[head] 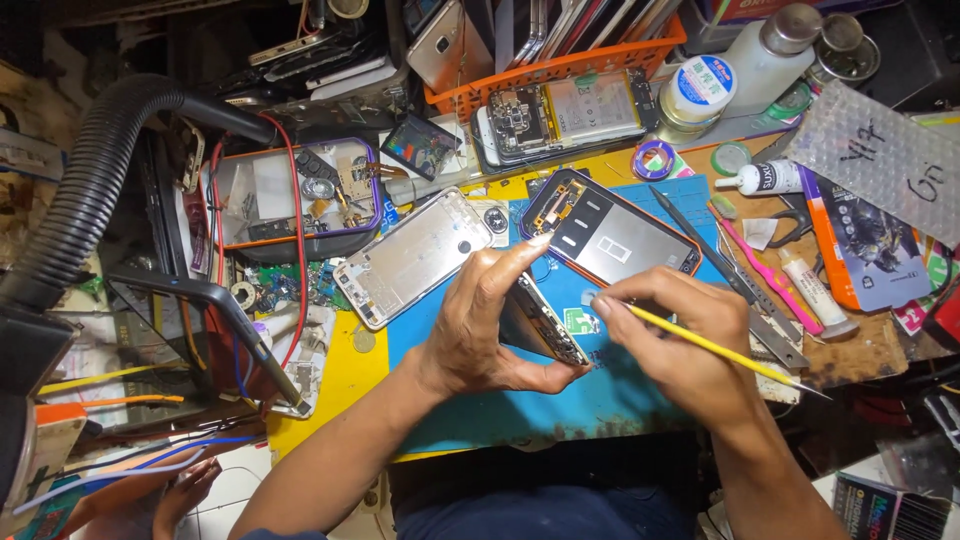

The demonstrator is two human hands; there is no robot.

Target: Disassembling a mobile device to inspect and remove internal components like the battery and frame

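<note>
Worn rubber, bare metal and glossy plastic on a repair bench

The blue mat [620, 390] looks matt and scuffed, its near edge flaking; the silver phone frame [412, 256] left of it is dull bare metal, the orange basket [560, 68] at the far side glossy plastic, the black hose [90, 180] ribbed, the bubble wrap [880, 150] at far right shiny.

The left hand [480, 325] grips an opened phone [545, 322] tilted on edge over a blue work mat [620, 395], thumb under it and forefinger stretched along its top. The right hand [680, 340] pinches a thin yellow tool [720, 350], its front end right at the phone's upper edge. Just beyond lie a silver phone frame [410, 258] and an orange-rimmed phone [615, 235], backs open.
</note>
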